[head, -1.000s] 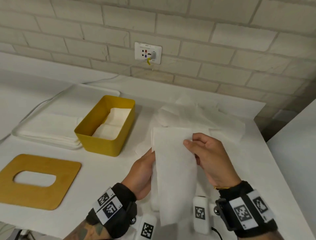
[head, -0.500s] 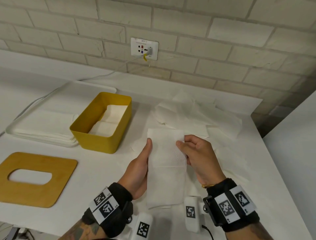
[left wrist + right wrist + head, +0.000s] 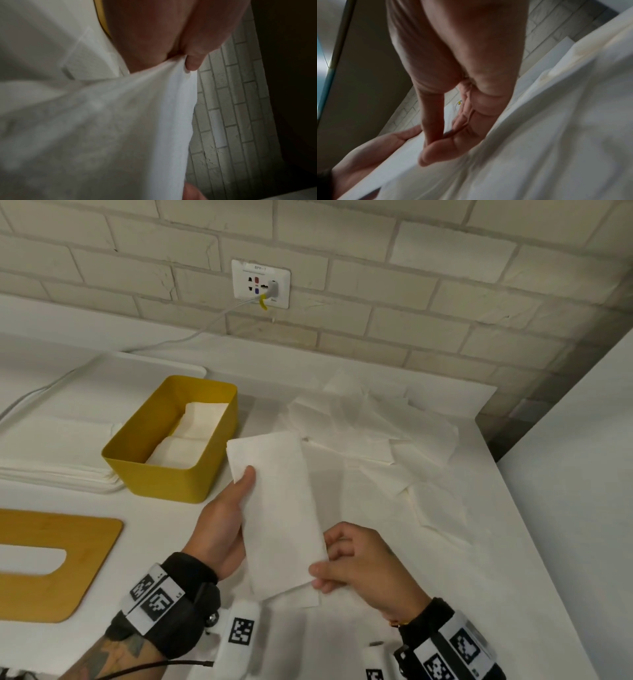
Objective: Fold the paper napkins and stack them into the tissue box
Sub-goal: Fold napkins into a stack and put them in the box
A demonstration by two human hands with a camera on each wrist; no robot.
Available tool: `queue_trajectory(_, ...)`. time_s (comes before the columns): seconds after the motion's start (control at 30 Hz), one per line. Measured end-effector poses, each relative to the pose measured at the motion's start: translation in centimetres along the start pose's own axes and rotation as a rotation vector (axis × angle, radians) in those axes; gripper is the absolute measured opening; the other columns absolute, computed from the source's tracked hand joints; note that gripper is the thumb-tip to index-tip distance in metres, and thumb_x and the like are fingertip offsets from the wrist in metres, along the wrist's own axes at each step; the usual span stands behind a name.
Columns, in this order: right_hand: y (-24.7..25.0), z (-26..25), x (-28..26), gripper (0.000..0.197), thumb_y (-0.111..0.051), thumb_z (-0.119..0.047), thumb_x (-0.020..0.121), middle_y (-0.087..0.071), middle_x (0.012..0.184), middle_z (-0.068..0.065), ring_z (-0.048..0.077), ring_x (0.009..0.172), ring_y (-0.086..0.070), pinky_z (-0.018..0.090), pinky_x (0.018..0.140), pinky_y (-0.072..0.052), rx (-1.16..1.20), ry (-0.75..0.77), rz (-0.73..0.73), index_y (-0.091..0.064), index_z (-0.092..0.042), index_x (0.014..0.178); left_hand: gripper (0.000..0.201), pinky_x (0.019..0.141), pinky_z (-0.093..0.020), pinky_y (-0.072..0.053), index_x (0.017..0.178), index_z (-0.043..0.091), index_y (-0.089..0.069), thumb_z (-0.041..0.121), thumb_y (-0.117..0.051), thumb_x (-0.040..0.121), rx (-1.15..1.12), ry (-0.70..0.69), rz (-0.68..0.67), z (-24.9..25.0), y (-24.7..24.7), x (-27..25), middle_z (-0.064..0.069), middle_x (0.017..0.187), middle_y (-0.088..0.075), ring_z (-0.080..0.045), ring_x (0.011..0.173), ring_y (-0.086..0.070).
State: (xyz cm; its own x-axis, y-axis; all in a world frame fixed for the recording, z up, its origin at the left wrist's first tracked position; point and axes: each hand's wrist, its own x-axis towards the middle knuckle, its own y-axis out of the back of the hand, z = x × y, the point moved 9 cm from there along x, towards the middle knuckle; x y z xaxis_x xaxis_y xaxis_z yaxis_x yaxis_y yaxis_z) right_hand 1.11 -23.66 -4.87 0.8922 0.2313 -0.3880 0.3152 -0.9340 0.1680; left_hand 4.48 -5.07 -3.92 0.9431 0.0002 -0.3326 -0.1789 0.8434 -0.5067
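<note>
A long folded white napkin [image 3: 281, 508] is held above the table between both hands. My left hand [image 3: 226, 518] holds its far left edge, thumb on top, and the left wrist view shows the paper [image 3: 120, 128] pinched at the fingertips. My right hand [image 3: 346, 563] pinches the near right corner, fingers curled behind the sheet [image 3: 539, 135]. The yellow tissue box [image 3: 171, 440] stands just left of the napkin's far end, with folded napkins [image 3: 191, 433] lying inside. A loose heap of unfolded napkins [image 3: 370, 426] lies behind and to the right.
A wooden lid with an oval slot [image 3: 51, 563] lies at the near left. A white tray with flat napkins [image 3: 51, 446] sits behind the box. A cable runs from the wall socket [image 3: 261, 283] to the left. The table's right edge [image 3: 534, 542] drops off beside a white surface.
The napkin was folded narrower and swung so its far end points towards the yellow box. My right hand slid down from the top edge to the near corner.
</note>
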Motion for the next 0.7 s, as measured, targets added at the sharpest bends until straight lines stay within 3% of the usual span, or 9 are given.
queue_trajectory(0.07, 2.6, -0.4, -0.6, 0.022, -0.079, -0.005, 0.083, -0.075, 0.079, 0.013, 0.026, 0.072, -0.074, 0.034, 0.068, -0.059, -0.055, 0.004, 0.070, -0.065, -0.005, 0.101, 0.032, 0.087, -0.043, -0.054, 0.127, 0.018, -0.064, 0.036, -0.051, 0.104, -0.013, -0.024, 0.022, 0.5, 0.7, 0.0, -0.004, 0.115, -0.077, -0.021, 0.104, -0.074)
queue_trajectory(0.13, 6.6, -0.9, -0.7, 0.018, -0.080, -0.010, 0.084, -0.076, 0.078, 0.010, 0.023, 0.068, -0.072, 0.036, 0.065, -0.057, -0.087, 0.012, 0.231, -0.069, -0.008, 0.098, 0.036, 0.087, -0.044, -0.054, 0.132, 0.018, -0.061, 0.037, -0.053, 0.103, -0.022, -0.032, 0.048, 0.7, 1.4, 0.0, -0.003, 0.118, -0.076, -0.021, 0.104, -0.074)
queue_trajectory(0.23, 11.0, -1.5, 0.0, 0.015, -0.080, -0.024, 0.085, -0.074, 0.073, 0.003, 0.010, 0.057, -0.064, 0.024, 0.054, -0.049, -0.200, -0.002, 0.420, -0.073, -0.013, 0.093, 0.038, 0.087, -0.045, -0.054, 0.133, 0.019, -0.061, 0.038, -0.055, 0.102, -0.033, -0.019, 0.066, 0.3, 2.0, 0.0, -0.004, 0.117, -0.077, -0.021, 0.102, -0.075)
queue_trajectory(0.3, 11.0, -1.2, 1.3, 0.019, -0.081, -0.033, 0.083, -0.071, 0.071, -0.003, 0.004, 0.056, -0.060, 0.017, 0.053, -0.044, -0.289, -0.044, 0.401, -0.074, -0.016, 0.089, 0.035, 0.086, -0.044, -0.054, 0.129, 0.019, -0.063, 0.039, -0.055, 0.101, -0.029, 0.000, 0.072, -0.1, 1.9, -0.1, -0.003, 0.113, -0.078, -0.020, 0.098, -0.076)
queue_trajectory(0.43, 9.1, 0.4, 3.7, 0.023, -0.083, -0.040, 0.078, -0.071, 0.095, -0.003, 0.012, 0.094, -0.064, 0.024, 0.076, -0.048, -0.404, -0.110, 0.343, -0.073, -0.021, 0.087, 0.029, 0.082, -0.043, -0.054, 0.120, 0.019, -0.065, 0.038, -0.054, 0.102, -0.005, 0.017, 0.077, -0.5, 1.8, -0.4, -0.002, 0.106, -0.080, -0.017, 0.089, -0.078)
queue_trajectory(0.5, 8.6, 0.6, 4.1, 0.019, -0.082, -0.035, 0.079, -0.069, 0.100, -0.001, 0.017, 0.102, -0.062, 0.027, 0.079, -0.048, -0.421, -0.102, 0.363, -0.071, -0.023, 0.087, 0.027, 0.081, -0.041, -0.053, 0.118, 0.019, -0.066, 0.037, -0.054, 0.102, -0.007, 0.017, 0.082, -0.6, 2.0, -0.6, -0.001, 0.103, -0.080, -0.016, 0.087, -0.078)
queue_trajectory(0.57, 8.2, -0.1, 4.0, 0.014, -0.080, -0.030, 0.082, -0.068, 0.091, -0.003, 0.018, 0.100, -0.061, 0.027, 0.078, -0.048, -0.427, -0.069, 0.364, -0.070, -0.021, 0.084, 0.027, 0.080, -0.041, -0.053, 0.119, 0.020, -0.065, 0.037, -0.055, 0.102, -0.013, 0.017, 0.101, -0.5, 2.5, -0.7, 0.000, 0.103, -0.080, -0.016, 0.086, -0.078)
queue_trajectory(0.63, 8.3, -1.5, 3.3, 0.013, -0.079, -0.027, 0.085, -0.065, 0.082, -0.005, 0.014, 0.086, -0.061, 0.021, 0.069, -0.045, -0.405, 0.005, 0.384, -0.069, -0.019, 0.083, 0.029, 0.079, -0.042, -0.054, 0.123, 0.020, -0.064, 0.037, -0.055, 0.102, -0.012, 0.016, 0.120, -0.5, 3.1, -0.8, -0.001, 0.105, -0.080, -0.017, 0.088, -0.078)
queue_trajectory(0.7, 9.1, -3.2, 2.5, 0.011, -0.076, -0.022, 0.088, -0.067, 0.083, -0.006, 0.010, 0.080, -0.062, 0.018, 0.066, -0.043, -0.360, 0.099, 0.431, -0.067, -0.017, 0.085, 0.029, 0.079, -0.042, -0.054, 0.123, 0.020, -0.064, 0.038, -0.055, 0.102, -0.010, 0.016, 0.134, -0.4, 3.5, -0.8, -0.001, 0.105, -0.080, -0.018, 0.088, -0.078)
